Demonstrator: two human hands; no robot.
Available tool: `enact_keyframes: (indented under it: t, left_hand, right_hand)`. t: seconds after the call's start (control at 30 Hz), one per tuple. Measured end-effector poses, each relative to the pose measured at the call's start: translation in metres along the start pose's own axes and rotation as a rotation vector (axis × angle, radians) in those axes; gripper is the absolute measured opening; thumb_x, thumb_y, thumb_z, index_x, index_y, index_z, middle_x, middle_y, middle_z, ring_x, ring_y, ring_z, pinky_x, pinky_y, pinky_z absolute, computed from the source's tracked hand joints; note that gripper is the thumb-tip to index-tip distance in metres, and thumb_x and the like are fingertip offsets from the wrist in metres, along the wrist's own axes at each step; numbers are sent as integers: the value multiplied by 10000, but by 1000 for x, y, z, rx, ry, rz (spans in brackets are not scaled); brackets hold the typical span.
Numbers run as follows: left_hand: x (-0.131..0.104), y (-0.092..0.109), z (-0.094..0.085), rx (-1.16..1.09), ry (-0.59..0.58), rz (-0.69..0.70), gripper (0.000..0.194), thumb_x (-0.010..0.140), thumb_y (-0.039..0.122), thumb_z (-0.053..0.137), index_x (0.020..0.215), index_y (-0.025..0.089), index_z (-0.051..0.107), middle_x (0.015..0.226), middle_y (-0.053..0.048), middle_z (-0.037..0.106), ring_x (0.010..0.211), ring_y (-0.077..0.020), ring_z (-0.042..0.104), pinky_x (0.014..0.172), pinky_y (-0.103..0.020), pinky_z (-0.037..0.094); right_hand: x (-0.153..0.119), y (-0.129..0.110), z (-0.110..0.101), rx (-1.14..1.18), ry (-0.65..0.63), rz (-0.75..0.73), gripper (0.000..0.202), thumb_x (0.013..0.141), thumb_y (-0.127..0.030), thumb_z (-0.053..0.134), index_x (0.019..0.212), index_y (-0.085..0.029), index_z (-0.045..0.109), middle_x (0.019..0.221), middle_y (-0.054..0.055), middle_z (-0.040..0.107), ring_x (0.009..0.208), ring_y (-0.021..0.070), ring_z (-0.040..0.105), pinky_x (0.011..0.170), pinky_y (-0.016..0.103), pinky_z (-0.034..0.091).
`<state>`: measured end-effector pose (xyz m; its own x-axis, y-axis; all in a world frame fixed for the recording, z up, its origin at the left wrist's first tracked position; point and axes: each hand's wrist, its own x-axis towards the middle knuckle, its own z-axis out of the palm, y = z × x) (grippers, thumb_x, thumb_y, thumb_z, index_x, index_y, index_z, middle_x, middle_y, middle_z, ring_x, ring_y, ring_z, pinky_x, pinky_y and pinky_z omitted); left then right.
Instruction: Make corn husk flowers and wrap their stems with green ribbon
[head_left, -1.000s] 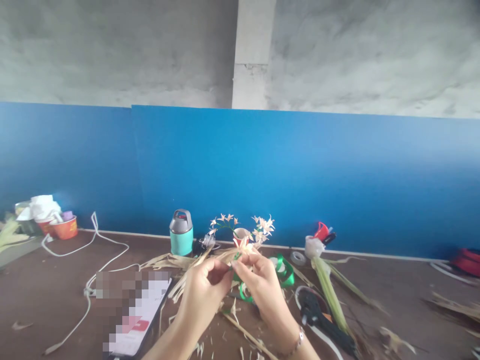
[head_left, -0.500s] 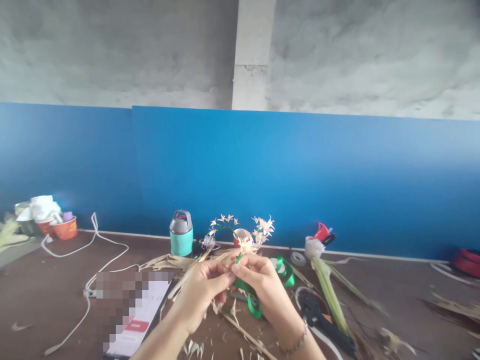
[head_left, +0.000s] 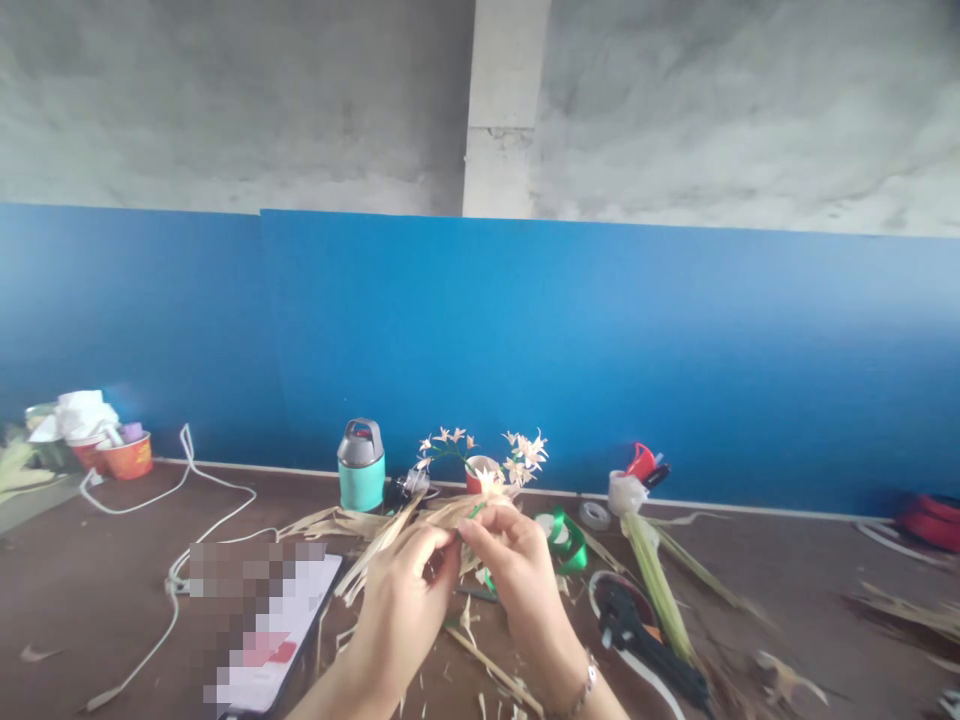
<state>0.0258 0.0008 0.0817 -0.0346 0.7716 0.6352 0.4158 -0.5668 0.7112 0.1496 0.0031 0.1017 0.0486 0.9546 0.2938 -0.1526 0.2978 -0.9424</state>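
Observation:
My left hand (head_left: 411,590) and my right hand (head_left: 521,575) meet over the middle of the table, fingertips pinched close together. A green-wrapped stem (head_left: 477,510) rises from the fingers of my right hand, below a pale flower (head_left: 491,482). Whatever my left fingertips pinch is too small and hidden to make out. A bit of green ribbon (head_left: 489,580) shows beside my right hand. Behind stand more small pale flowers (head_left: 525,455) on thin green stems, near a red-and-white cup (head_left: 481,473). Dry husk strips (head_left: 439,510) lie just beyond my hands.
A ribbon roll (head_left: 571,540), tape roll (head_left: 595,516) and black glue gun (head_left: 649,635) lie to the right, near a green husk bundle (head_left: 660,590). On the left are a phone (head_left: 300,620), teal flask (head_left: 362,480) and white cable (head_left: 180,540). A blue partition (head_left: 480,330) backs the table.
My left hand has turned and risen slightly, its fingertips now pinched nearer the stem. The green ribbon that hung in a loop below my hands is now mostly hidden.

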Motion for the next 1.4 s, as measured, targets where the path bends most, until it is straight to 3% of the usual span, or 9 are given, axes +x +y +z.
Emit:
enact_keyframes:
  t: [0.17,0.27,0.43,0.67,0.77,0.93,1.03,1.2,1.4]
  left_hand:
    - [9,4,-2,-276,-175,-370,238,750,340,619,583,170,617,448,44,460,424,-92,368,445,-213,285]
    - [15,7,-5,-495,-163,-524,224,691,357,669,601,162,606,417,81,385,397,-61,285,412,-190,225]
    - [13,3,-1,-676,-129,-584,254,649,376,714,580,157,606,384,93,352,395,-46,241,402,-182,172]
    - [8,-5,7,-734,-36,-576,251,664,366,729,586,155,617,375,96,341,403,-46,248,409,-183,169]
    - [12,-4,4,-812,-91,-635,267,643,360,749,580,152,594,376,100,346,390,-36,230,390,-169,130]
    - [17,-4,-3,-980,-242,-800,261,588,318,790,653,142,609,472,93,397,402,-16,257,371,-136,94]
    - [15,-4,-2,-1023,-322,-870,255,569,292,798,639,151,598,509,91,405,399,-11,270,367,-129,122]
    - [13,0,0,-876,-350,-779,290,598,358,786,582,151,584,466,71,444,377,-16,261,362,-153,103]
    - [13,8,-2,-337,-219,-418,204,697,314,687,572,154,673,434,36,482,414,-79,369,422,-206,271]
  right_hand:
    - [2,3,-5,-112,-49,-46,231,750,-363,672,653,-158,626,633,-2,575,599,131,491,565,247,400]
    - [5,3,-11,-160,-108,-22,219,754,-371,674,791,-155,664,718,24,633,662,153,550,598,255,428]
    - [6,1,-15,-135,-123,63,254,706,-330,701,561,-155,588,534,-28,527,522,103,437,515,230,349]
    - [6,3,-14,101,-243,231,293,662,-319,710,490,-159,535,471,-41,475,479,87,366,500,227,293]
    - [7,5,-17,124,-275,249,293,674,-345,724,516,-151,572,506,-26,520,502,94,415,529,226,333]
    - [9,4,-17,218,-238,194,239,733,-350,716,895,-178,679,863,37,668,795,160,580,777,273,428]
    - [7,2,-15,233,-227,174,236,696,-381,743,773,-168,678,799,39,670,750,169,591,737,277,448]
    - [6,-1,-13,211,-198,116,290,665,-393,760,569,-167,606,624,12,633,609,143,558,619,261,444]
    - [6,4,-10,118,-78,55,306,643,-386,772,565,-163,579,579,-13,585,569,120,508,584,247,418]
